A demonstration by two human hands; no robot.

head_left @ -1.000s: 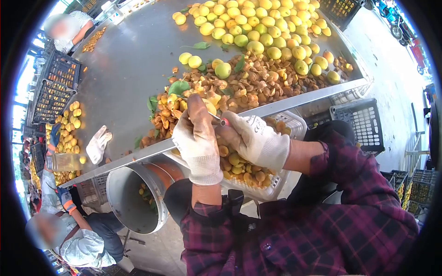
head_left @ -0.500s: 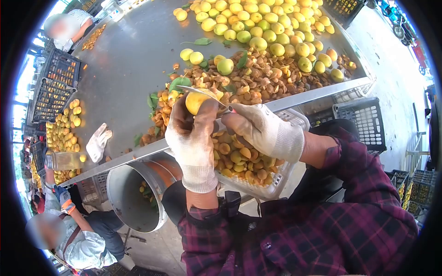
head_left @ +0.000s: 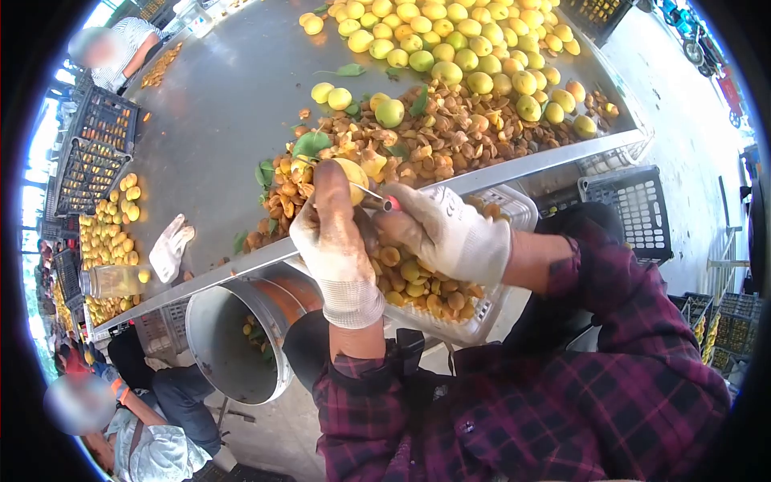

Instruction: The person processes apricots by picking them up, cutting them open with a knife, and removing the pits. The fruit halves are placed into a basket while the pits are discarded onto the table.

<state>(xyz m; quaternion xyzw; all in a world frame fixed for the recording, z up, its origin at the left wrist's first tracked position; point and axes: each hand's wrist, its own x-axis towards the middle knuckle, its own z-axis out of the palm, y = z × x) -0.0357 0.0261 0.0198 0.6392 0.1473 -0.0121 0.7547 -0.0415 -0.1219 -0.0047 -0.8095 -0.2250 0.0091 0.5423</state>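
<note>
My left hand (head_left: 333, 241), in a soiled white knit glove, is closed round a yellow apricot (head_left: 354, 178) just over the table's near edge. In my right hand (head_left: 450, 233), gloved the same way, is a small knife (head_left: 390, 204) with a red-ended handle. Its thin blade meets the apricot's right side, and part of it is hidden. Behind my hands lies a heap of brown pits and scraps (head_left: 458, 149) with some green leaves. Below them stands a white crate (head_left: 488, 321) holding cut apricots (head_left: 426, 285).
Whole apricots (head_left: 466, 36) are piled across the far part of the metal table (head_left: 233, 120). An empty-looking glove (head_left: 171, 247) and a clear jar (head_left: 114, 281) lie at left. A metal bucket (head_left: 233, 345) tilts below the edge. Two people work at left; a black crate (head_left: 630, 210) stands right.
The knife blade has gone from lying across the apricot's top to its right side, and my right hand has shifted slightly left and down. The person at lower left has moved an arm.
</note>
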